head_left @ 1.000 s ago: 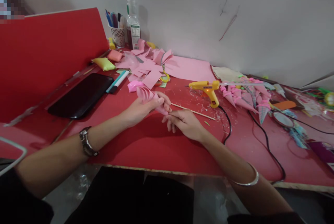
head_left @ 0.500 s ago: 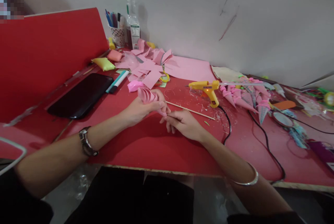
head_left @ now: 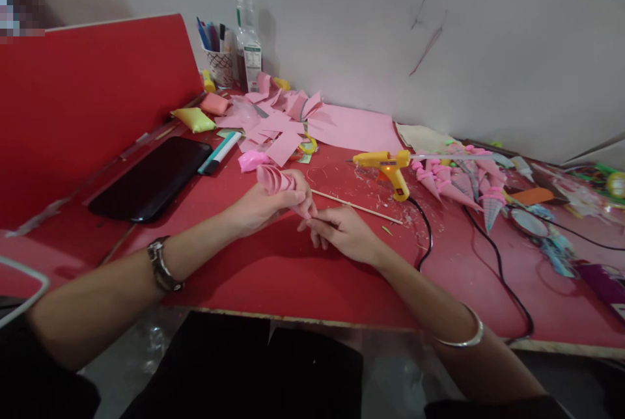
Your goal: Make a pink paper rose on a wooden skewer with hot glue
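A rolled pink paper cone (head_left: 274,179) is wrapped in the fingers of my left hand (head_left: 280,201), its wide layered end facing up and left. At its narrow lower tip, my right hand (head_left: 344,230) pinches the paper between thumb and forefinger, with the other fingers curled below. Both hands meet just above the red tabletop (head_left: 293,282). Behind them lies a thin wooden stick (head_left: 361,207). A yellow glue gun (head_left: 388,165) with a lit orange light and a clear glue stick stands to the right of the stick.
Pink paper strips (head_left: 273,123) and a pink sheet (head_left: 351,125) lie toward the wall. Finished-looking small cones (head_left: 459,181) are heaped at right, near a black cord (head_left: 498,263). At left are a black phone-like slab (head_left: 151,178), markers (head_left: 219,153), a pen cup (head_left: 219,67) and a bottle (head_left: 251,48).
The hands and the paper cone stay almost in place. My right fingers have shifted very slightly at the cone's tip.
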`<state>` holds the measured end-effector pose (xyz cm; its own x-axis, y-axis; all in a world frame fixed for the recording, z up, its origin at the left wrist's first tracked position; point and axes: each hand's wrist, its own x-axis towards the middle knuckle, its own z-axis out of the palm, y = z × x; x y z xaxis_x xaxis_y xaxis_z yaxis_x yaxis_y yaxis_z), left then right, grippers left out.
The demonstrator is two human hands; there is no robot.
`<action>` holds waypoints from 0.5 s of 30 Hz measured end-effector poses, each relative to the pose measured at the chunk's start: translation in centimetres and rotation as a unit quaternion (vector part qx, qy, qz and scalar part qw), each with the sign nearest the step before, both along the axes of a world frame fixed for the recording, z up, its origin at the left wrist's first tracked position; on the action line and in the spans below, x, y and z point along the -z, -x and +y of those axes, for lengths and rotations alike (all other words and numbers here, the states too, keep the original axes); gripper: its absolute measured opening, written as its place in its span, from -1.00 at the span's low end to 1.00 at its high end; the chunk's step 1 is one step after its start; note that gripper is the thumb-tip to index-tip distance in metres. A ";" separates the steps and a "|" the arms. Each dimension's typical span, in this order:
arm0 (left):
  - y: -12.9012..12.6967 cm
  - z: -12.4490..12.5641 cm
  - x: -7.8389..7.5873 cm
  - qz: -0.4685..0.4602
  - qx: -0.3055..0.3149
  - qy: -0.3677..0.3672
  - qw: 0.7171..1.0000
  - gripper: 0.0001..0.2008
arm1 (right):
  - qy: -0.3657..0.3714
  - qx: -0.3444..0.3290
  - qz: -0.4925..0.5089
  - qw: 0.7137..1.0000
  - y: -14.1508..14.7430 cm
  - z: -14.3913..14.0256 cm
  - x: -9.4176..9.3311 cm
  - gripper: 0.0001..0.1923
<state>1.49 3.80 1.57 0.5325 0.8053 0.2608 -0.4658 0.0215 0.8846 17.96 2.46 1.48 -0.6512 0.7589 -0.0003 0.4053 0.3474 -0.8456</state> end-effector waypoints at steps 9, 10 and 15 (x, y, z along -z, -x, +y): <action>0.0 0.1 0.1 -0.007 0.011 0.022 1.000 -0.73 | -0.020 -0.003 -0.012 1.000 0.0 0.2 0.1 -0.71; 0.0 0.1 0.1 -0.008 0.012 0.021 1.000 -0.74 | -0.024 -0.005 -0.013 1.000 0.0 0.3 0.1 -0.71; 0.0 0.1 0.1 -0.019 0.008 0.027 0.999 -0.75 | -0.041 -0.008 -0.025 0.999 0.0 0.2 0.1 -0.69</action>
